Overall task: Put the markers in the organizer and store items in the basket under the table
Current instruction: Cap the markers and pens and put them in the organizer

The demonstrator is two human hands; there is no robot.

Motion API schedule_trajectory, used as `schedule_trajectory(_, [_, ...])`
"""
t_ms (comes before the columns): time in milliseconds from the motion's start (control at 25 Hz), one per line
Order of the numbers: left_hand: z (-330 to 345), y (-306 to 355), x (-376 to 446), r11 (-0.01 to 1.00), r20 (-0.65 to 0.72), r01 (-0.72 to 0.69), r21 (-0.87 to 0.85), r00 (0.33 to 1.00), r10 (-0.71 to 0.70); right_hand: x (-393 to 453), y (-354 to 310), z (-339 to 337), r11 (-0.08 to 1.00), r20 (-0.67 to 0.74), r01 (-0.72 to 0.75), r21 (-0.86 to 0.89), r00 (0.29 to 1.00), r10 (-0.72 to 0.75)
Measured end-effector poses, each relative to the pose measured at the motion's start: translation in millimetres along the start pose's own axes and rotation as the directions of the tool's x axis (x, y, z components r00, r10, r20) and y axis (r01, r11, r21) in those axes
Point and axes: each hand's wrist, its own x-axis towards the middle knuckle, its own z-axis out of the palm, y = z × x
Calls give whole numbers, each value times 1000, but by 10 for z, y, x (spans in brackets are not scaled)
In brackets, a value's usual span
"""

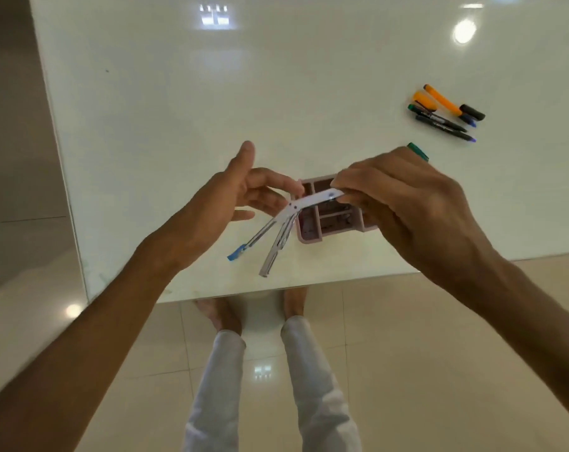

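Observation:
My right hand (403, 197) pinches one end of a white stapler (296, 210) that hangs open, its two arms splayed down to the left, one with a blue tip. My left hand (234, 197) is open just left of it, fingers spread near the hinge. Beneath both sits a pink compartmented organizer (328, 220) on the white table (211, 109). Several markers (446, 114), orange, green and dark, lie in a cluster at the right. A green marker (418, 151) pokes out behind my right hand.
The table's near edge runs just below the stapler and its left edge slants down the left side. Below it are beige floor tiles (439, 353) and my legs in white trousers (270, 380). No basket is in view.

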Motion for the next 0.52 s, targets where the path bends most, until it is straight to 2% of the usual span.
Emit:
schedule_trajectory(120, [150,128,-125,965,96,-133,225,989,114,-195,-68,175,998,-67,-55,-7,996,55])
schedule_trajectory(200, [161,145,-186,953,169,-154,259,979,112,-319,-184,276,990,-118,-139,-7,984,137])
schedule_trajectory(320, [166,104,-215,994,179,85,68,979,-95,-477,-415,406,951,-122,-302,71,943,309])
schedule_trajectory(400, [285,3,-210,970,11,184,-160,983,-184,-548,-611,476,869,-42,-450,204,883,467])
schedule_trajectory(480, [492,-109,-208,883,-175,190,-429,941,-288,-613,-851,562,784,73,-533,318,838,541])
schedule_trajectory(520, [602,-159,-220,841,-225,173,-513,918,-326,-637,-974,610,752,105,-549,364,827,553])
